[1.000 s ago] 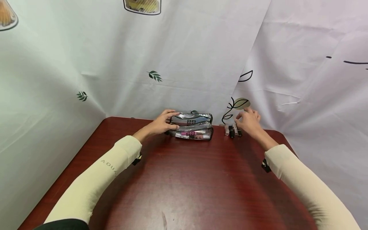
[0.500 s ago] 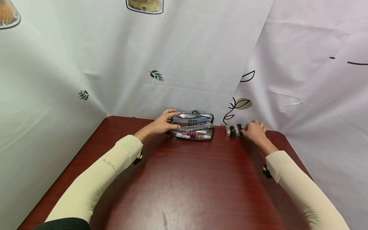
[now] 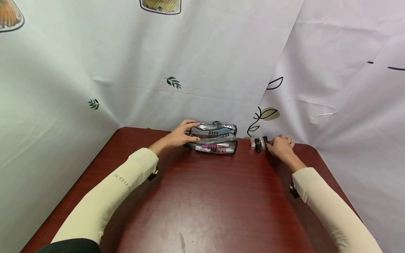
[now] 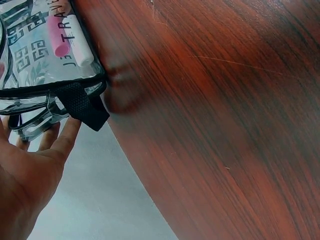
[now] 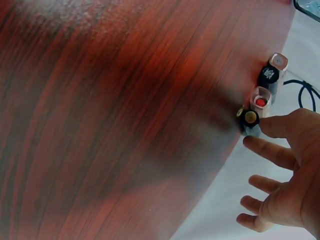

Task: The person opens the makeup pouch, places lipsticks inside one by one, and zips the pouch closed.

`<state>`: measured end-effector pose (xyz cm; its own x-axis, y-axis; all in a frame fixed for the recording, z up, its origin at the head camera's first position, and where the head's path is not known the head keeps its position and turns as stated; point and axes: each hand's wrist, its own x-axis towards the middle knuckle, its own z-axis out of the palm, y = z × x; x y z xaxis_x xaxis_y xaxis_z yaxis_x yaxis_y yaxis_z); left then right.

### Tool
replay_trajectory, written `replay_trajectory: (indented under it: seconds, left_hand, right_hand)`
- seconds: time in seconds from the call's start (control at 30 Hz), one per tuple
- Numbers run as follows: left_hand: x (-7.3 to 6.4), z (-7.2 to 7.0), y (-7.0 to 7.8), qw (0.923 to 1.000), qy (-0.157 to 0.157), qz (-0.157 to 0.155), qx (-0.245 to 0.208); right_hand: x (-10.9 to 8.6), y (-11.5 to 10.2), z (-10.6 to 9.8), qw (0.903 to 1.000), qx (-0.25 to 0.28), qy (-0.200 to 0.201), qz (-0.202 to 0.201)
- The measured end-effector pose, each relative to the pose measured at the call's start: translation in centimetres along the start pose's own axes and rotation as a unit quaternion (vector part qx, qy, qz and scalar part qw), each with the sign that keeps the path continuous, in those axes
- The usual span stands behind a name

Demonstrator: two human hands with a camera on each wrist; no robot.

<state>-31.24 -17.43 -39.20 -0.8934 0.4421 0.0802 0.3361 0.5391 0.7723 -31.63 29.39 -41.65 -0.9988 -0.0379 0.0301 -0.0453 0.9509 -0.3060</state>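
Note:
At the back of the table, my left hand (image 3: 178, 136) grips the left end of a clear zip pouch (image 3: 212, 149) with black edging. Pink and white tubes show through its plastic. In the left wrist view the fingers reach behind the pouch's end, beside a black strap tab (image 4: 80, 104). To the right, my right hand (image 3: 281, 146) is at the end of a short row of small lipstick tubes (image 3: 258, 144). The right wrist view shows its thumb and forefinger against the black-ended lipstick tube (image 5: 250, 118), the other fingers spread. That tube lies beside a clear-ended one with red inside (image 5: 261, 101).
The dark red wooden table (image 3: 202, 196) spreads out in front of both hands. A white printed cloth (image 3: 202, 63) hangs directly behind its back edge, and another side of cloth rises at the left.
My right hand has come down from above the lipstick tubes to the right side of their row. The left hand keeps its hold on the pouch; the view shifts slightly.

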Motion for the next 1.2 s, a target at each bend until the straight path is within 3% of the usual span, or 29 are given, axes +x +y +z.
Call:
replay_trajectory:
  seconds: [0.33, 0.73, 1.2]
  left_hand:
    - [0.1, -0.1, 0.0, 1.0000, 0.001, 0.002, 0.000]
    - [0.0, 0.0, 0.0, 1.0000, 0.003, 0.001, -0.002]
    - [0.0, 0.2, -0.3, 0.9999, 0.007, -0.002, -0.013]
  right_hand:
    - [-0.2, 0.3, -0.5, 0.9991, -0.018, -0.034, 0.019]
    - [-0.3, 0.7, -0.2, 0.9992, -0.013, -0.031, 0.021]
    - [-0.5, 0.7, -2.5, 0.9996, 0.005, 0.026, -0.013]
